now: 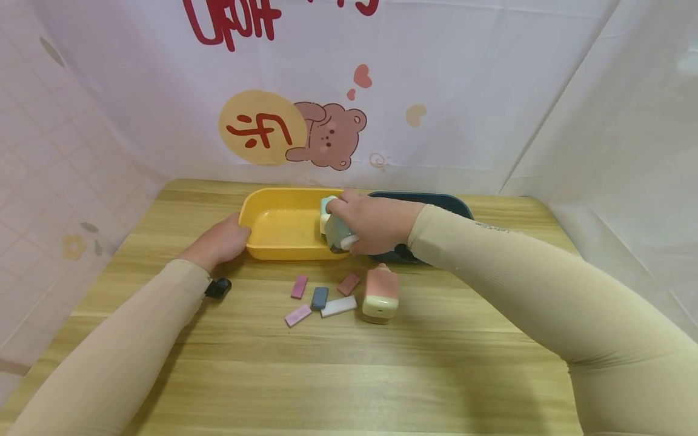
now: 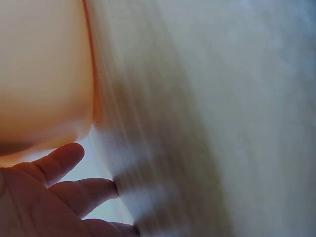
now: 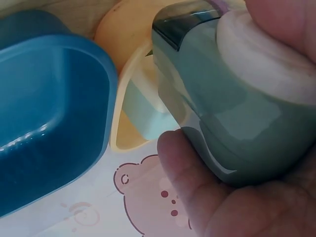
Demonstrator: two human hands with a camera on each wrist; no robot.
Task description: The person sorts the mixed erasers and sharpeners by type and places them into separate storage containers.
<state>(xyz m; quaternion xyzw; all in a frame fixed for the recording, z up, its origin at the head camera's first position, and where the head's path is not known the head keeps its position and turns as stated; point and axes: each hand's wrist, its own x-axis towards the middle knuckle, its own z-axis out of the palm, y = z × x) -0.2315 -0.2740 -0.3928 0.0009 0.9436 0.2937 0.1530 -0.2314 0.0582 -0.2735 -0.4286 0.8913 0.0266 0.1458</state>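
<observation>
My right hand (image 1: 378, 223) grips a grey-green plastic device (image 3: 247, 113) with a white round part and a dark glossy panel, above the right end of a yellow bin (image 1: 286, 253). Inside that end sits a light-blue and cream device (image 1: 324, 213), partly covered by the held one. At the bin's left end, my left hand (image 1: 220, 242) holds the wall, its thumb at the rim. Several fingers (image 2: 84, 192) show outside the wall in the left wrist view; the thumb is hidden there. A pink and cream device (image 1: 381, 293) lies on the table in front.
A dark blue bin (image 1: 425, 197) stands right of the yellow one, partly behind my right forearm. Small flat blocks lie on the wooden table (image 1: 305, 381): pinkish ones (image 1: 299, 286), a grey-blue one (image 1: 320, 298) and a white one (image 1: 339, 306). A printed cloth (image 1: 447, 79) hangs behind.
</observation>
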